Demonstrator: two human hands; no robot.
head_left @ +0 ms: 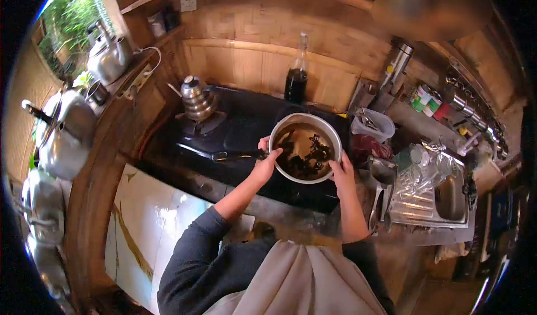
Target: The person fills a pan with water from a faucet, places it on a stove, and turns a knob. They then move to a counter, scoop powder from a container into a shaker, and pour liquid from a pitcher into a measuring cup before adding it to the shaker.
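Both my hands grip a round metal saucepan (305,116) over the black stove top (240,114). Brownish liquid with clumps of dark, leaf-like bits fills the pan's bottom. My left hand (266,164) closes on its left side, thumb on the rim, beside a black handle (238,155) that points left. On the right side, my right hand (343,172) holds the rim with its thumb up and fingers outside the wall. Behind the pan stands a glass bottle (296,80) of dark liquid. A gooseneck kettle (198,100) sits on the left burner.
Right of the stove are a plastic tub (372,126) of utensils, a metal jug (382,171), and glassware (419,167) beside the sink (450,200). A tall thermos (398,63) stands behind. Large kettles (70,133) line the left ledge. A glossy pale counter (151,220) lies front left.
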